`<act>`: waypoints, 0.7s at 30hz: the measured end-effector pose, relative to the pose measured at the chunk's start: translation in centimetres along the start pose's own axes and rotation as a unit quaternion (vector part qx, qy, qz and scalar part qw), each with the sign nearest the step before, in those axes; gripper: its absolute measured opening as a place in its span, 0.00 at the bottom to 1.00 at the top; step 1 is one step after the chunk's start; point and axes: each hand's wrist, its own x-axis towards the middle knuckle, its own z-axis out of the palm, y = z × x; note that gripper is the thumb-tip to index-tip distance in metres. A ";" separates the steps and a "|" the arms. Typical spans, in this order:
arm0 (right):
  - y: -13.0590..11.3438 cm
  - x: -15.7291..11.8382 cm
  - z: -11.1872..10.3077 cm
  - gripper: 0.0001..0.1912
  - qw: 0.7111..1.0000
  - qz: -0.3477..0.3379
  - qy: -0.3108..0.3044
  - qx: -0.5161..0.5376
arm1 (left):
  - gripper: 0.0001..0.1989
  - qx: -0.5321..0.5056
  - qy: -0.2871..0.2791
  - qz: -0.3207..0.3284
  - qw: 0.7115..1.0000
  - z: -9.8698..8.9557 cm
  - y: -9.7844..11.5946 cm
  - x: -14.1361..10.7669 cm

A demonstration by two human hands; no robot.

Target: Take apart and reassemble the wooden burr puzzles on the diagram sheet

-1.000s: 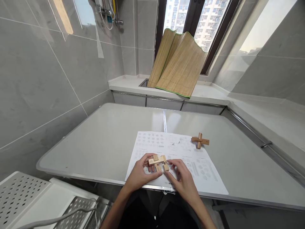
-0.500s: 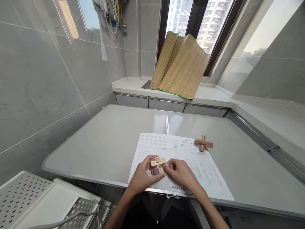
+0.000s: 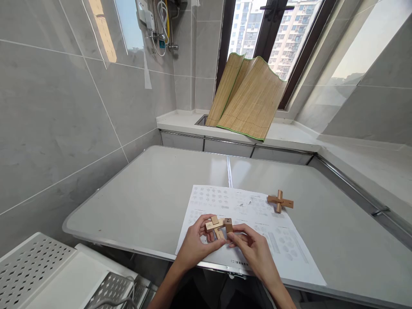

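Note:
My left hand (image 3: pixel 195 244) is closed around several light wooden puzzle pieces (image 3: pixel 214 224) fitted crosswise into each other. Between the fingers and thumb of my right hand (image 3: pixel 255 248) is a darker brown wooden block (image 3: pixel 228 225) with a black mark on its end. The block stands right beside the light pieces; whether they touch I cannot tell. Both hands are above the near part of a printed instruction sheet (image 3: pixel 206 200) with small diagrams. On the sheet's far right edge rests a brown wooden cross-shaped puzzle (image 3: pixel 279 201).
The sheet lies on a pale folding table (image 3: pixel 138 197) with a centre seam. Behind it, a bamboo mat (image 3: pixel 251 98) leans on the white counter (image 3: pixel 180 126) by the window. At lower left stands a white perforated rack (image 3: pixel 35 266) with a grey cable.
The brown block has come into sight in my right hand, which has turned and opened out beside the light pieces. My left hand keeps its hold. The whole view has shifted slightly.

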 end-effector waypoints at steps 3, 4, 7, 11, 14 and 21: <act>0.4 -0.3 0.6 0.17 1.000 -0.006 -0.005 0.021 | 0.29 -0.001 -0.007 0.000 1.000 0.0 0.0 -0.1; 0.6 -0.4 0.8 0.17 1.000 -0.013 -0.008 0.023 | 0.29 -0.001 -0.008 -0.001 1.000 0.0 -0.1 -0.1; 0.9 -0.5 1.3 0.17 0.998 -0.041 0.000 0.037 | 0.30 -0.002 -0.010 -0.002 1.000 -0.1 -0.3 -0.1; 1.1 -0.7 1.7 0.21 0.998 -0.051 0.030 0.022 | 0.30 0.001 -0.007 0.000 1.000 -0.2 -0.5 0.0; 1.1 -0.9 1.7 0.23 0.997 -0.052 0.054 -0.009 | 0.31 0.010 -0.002 0.002 1.000 -0.2 -0.6 0.1; 1.2 -1.3 1.8 0.22 0.997 -0.054 0.050 -0.016 | 0.30 0.006 -0.012 0.003 1.000 -0.2 -0.2 0.1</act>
